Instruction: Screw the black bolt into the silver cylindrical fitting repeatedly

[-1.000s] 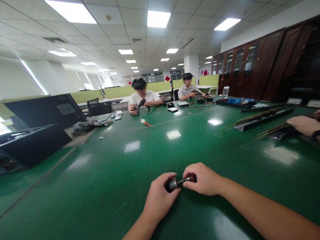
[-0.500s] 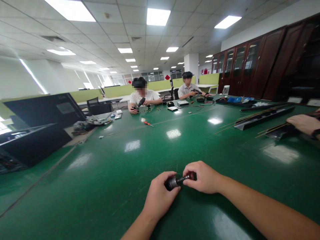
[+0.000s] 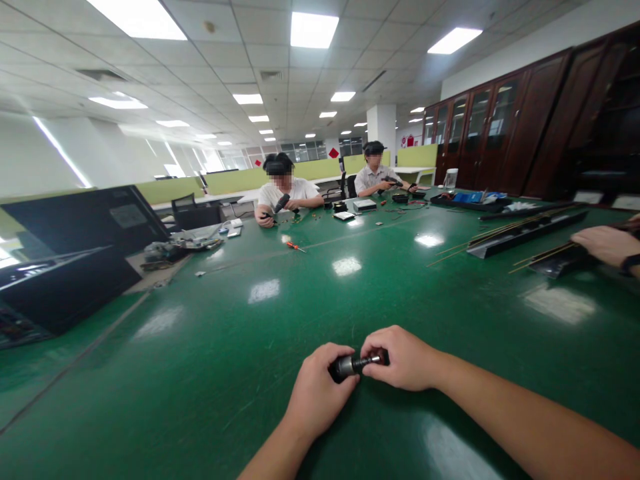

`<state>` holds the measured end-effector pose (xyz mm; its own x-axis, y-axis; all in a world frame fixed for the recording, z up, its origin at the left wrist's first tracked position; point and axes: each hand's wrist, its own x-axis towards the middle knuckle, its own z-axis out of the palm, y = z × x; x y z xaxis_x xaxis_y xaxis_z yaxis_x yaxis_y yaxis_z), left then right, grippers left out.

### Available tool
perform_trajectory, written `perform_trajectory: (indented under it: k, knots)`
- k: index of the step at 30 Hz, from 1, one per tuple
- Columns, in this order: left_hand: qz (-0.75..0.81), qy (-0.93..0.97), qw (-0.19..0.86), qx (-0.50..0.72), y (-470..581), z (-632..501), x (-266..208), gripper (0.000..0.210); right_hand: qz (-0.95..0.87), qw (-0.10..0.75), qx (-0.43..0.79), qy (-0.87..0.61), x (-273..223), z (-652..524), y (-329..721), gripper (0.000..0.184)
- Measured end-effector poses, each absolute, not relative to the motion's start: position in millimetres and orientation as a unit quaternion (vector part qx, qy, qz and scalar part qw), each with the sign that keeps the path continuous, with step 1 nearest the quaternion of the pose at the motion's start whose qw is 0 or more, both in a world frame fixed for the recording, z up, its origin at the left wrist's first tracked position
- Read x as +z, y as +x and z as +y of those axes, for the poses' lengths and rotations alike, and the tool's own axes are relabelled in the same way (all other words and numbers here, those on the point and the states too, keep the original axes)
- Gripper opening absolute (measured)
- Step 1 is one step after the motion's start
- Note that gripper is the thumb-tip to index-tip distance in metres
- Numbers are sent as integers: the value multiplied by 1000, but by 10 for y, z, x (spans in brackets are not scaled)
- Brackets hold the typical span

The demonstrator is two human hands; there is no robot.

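A big green table (image 3: 305, 307) is filling most of the lower view and shining in bright spots. Tall brown cupboards (image 3: 510, 130) are standing on the right. A big dark panel (image 3: 90, 220) is standing at the left. A person in a white top (image 3: 297, 192) is sitting across the table and holding a dark tool (image 3: 283, 203). Farther right, a person in a pale shirt (image 3: 369, 181) is sitting too. A long dark trough (image 3: 527, 235) is lying on the right part of the table, and thin yellow rods (image 3: 450, 255) are sticking out past its near end. At the right edge, another worker's hand (image 3: 607, 243) is reaching over more rods.

Close by, the left hand (image 3: 320, 383) is curling around the fat end of a dark round part (image 3: 346, 366) — it is gripping it. The right hand (image 3: 407, 360) is pinching around the thin end, where a shiny tip is showing. The part is lying sideways between the two hands, over the near middle of the table. An orange screwdriver (image 3: 296, 247) is lying far ahead, well apart from both hands. A tiny pale bit (image 3: 201, 273) is sitting left of it.
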<state>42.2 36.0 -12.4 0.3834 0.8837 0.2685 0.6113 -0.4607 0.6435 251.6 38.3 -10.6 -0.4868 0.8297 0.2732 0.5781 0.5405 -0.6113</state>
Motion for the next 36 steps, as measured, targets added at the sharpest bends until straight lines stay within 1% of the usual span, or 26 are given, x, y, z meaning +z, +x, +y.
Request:
perform_trajectory:
  k: [13,25,36]
  knots:
    - [455,812,223,292,413,368,-111,27,-839,269,226,-415,-107,380,2506,16]
    - [459,807,229,291,416,360,-97,28,-843,273,211,-413,-120,380,2502,15]
    - [466,801,235,295,417,357,-95,26,-836,289,225,-408,-103,380,2495,15]
